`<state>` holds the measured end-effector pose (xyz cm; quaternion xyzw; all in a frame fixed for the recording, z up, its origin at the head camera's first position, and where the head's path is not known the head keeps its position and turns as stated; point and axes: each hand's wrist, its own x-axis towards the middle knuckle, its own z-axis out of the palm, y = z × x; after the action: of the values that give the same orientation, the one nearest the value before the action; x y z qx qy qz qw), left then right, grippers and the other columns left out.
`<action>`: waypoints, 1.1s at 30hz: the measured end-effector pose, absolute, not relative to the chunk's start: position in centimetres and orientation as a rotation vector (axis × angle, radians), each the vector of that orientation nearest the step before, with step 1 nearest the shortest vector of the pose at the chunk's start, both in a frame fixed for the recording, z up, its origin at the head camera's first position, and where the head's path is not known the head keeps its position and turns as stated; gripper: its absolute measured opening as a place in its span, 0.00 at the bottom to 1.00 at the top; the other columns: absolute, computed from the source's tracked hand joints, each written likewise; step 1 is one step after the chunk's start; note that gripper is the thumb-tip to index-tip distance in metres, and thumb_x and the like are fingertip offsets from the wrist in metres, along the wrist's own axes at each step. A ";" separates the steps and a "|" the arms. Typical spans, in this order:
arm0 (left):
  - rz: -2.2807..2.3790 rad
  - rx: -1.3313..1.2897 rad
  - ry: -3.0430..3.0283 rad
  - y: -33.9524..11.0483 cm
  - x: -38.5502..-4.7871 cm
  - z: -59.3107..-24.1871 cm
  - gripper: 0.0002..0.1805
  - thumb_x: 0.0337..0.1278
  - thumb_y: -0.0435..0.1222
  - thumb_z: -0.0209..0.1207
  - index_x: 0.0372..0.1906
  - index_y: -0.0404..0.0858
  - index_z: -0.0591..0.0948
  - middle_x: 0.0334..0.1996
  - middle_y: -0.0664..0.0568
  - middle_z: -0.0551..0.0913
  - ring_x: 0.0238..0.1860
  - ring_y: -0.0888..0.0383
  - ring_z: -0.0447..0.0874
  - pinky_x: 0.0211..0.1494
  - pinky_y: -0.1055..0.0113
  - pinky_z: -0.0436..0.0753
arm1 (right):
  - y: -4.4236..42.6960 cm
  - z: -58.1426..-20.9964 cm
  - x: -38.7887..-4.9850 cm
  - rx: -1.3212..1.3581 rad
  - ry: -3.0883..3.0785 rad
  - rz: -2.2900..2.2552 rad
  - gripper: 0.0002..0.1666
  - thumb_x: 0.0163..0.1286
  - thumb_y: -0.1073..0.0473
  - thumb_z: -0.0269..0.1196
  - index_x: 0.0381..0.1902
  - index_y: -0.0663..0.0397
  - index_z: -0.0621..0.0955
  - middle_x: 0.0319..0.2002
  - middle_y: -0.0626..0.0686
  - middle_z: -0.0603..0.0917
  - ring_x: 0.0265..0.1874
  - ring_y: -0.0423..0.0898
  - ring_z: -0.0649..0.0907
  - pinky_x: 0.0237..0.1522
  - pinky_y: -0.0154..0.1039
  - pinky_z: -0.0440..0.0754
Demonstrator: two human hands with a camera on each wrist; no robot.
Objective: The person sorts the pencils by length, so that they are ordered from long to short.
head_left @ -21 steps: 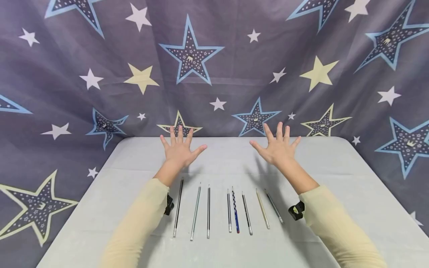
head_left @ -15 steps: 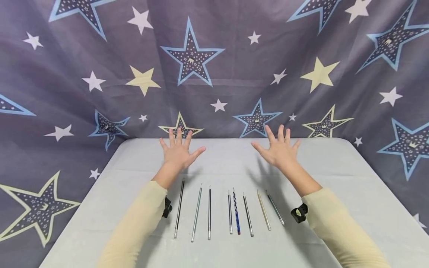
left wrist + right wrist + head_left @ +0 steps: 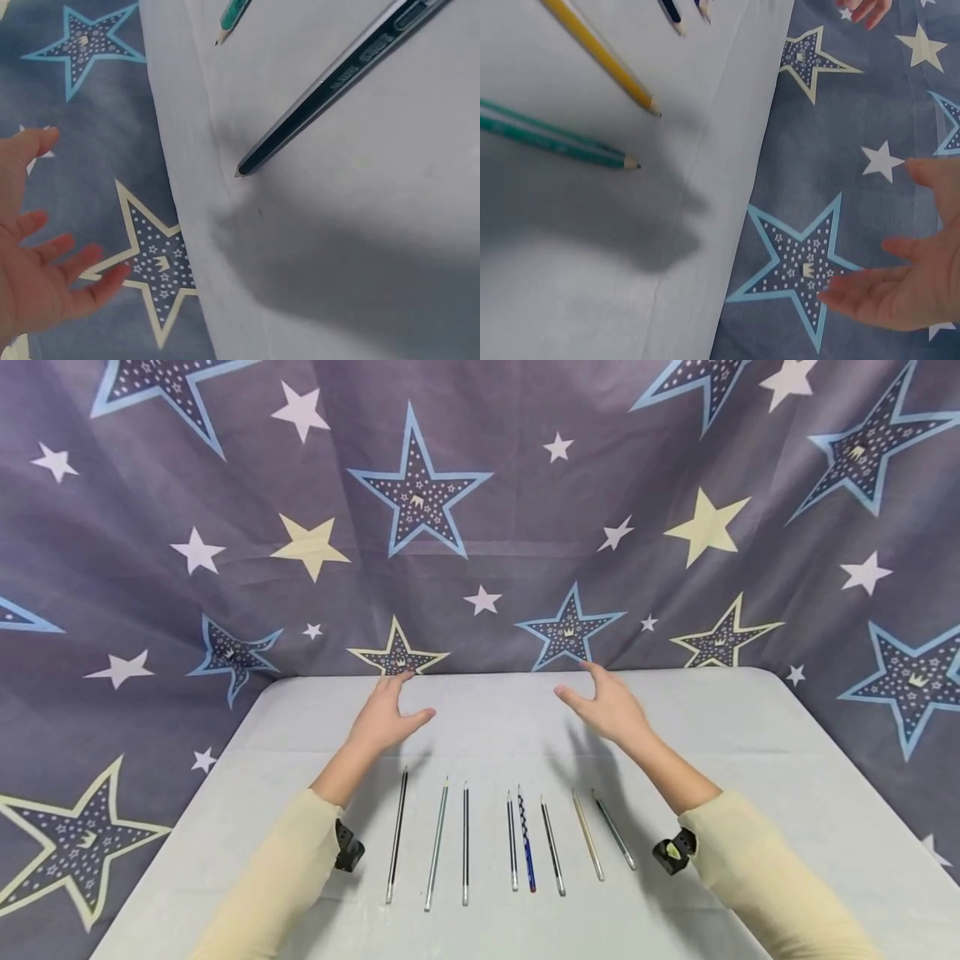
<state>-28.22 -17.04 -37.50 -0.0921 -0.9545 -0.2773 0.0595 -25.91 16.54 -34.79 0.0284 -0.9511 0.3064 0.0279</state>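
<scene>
My left hand [image 3: 381, 718] is held over the far left of the table, holding nothing. Its fingers look relaxed and the thumb stands apart in the left wrist view, beyond a black pencil [image 3: 307, 109]. Over the far right is my right hand [image 3: 613, 708], also with nothing in it, its thumb away from loosely bent fingers. A green pencil [image 3: 562, 141] and a yellow pencil [image 3: 604, 56] lie nearest to it. Between the forearms several pencils lie in a row, tips pointing away, among them a teal one [image 3: 437, 847] and a blue patterned one [image 3: 527, 843].
A white cloth covers the table [image 3: 480, 718]. Behind it hangs a grey curtain [image 3: 525, 527] printed with stars. Each wrist bears a small black camera mount, one left [image 3: 348, 847] and one right [image 3: 675, 850].
Both hands had their fingers spread wide; now the fingers are closer together and the hands have turned inward. The left forearm has shifted left. The pencils lie as before.
</scene>
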 end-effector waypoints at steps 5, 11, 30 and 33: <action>-1.154 -0.212 -2.837 -17.6 -27.3 -38.1 0.38 0.53 0.44 0.63 0.66 0.33 0.64 0.61 0.35 0.67 0.55 0.38 0.74 0.60 0.49 0.77 | 15.4 -34.9 -25.2 0.131 -2.847 1.147 0.37 0.66 0.41 0.55 0.65 0.58 0.67 0.62 0.66 0.71 0.57 0.63 0.75 0.58 0.57 0.75; -1.321 -0.122 -2.830 -18.4 -26.2 -39.2 0.33 0.53 0.42 0.63 0.62 0.32 0.68 0.56 0.35 0.73 0.51 0.40 0.77 0.52 0.54 0.81 | 13.8 -35.7 -24.3 0.164 -2.822 1.244 0.31 0.65 0.44 0.58 0.59 0.57 0.73 0.54 0.63 0.79 0.51 0.57 0.80 0.49 0.50 0.83; -1.550 0.057 -2.939 -20.1 -23.6 -41.4 0.26 0.52 0.38 0.64 0.54 0.29 0.73 0.49 0.35 0.75 0.33 0.52 0.81 0.31 0.63 0.87 | 8.2 -38.8 -22.0 0.386 -2.842 1.400 0.21 0.62 0.51 0.64 0.51 0.53 0.79 0.42 0.53 0.83 0.40 0.47 0.82 0.42 0.39 0.84; -1.547 0.073 -2.964 -20.0 -23.4 -41.7 0.24 0.52 0.37 0.64 0.51 0.29 0.75 0.46 0.37 0.76 0.32 0.52 0.80 0.30 0.61 0.86 | 7.3 -39.5 -21.5 0.451 -2.855 1.414 0.21 0.62 0.51 0.64 0.50 0.54 0.79 0.40 0.52 0.83 0.38 0.46 0.82 0.40 0.37 0.84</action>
<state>-23.43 -19.96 -41.65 0.0216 -0.8818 -0.4601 -0.1011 -21.47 7.31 -39.49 0.1400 -0.8867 0.4390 -0.0381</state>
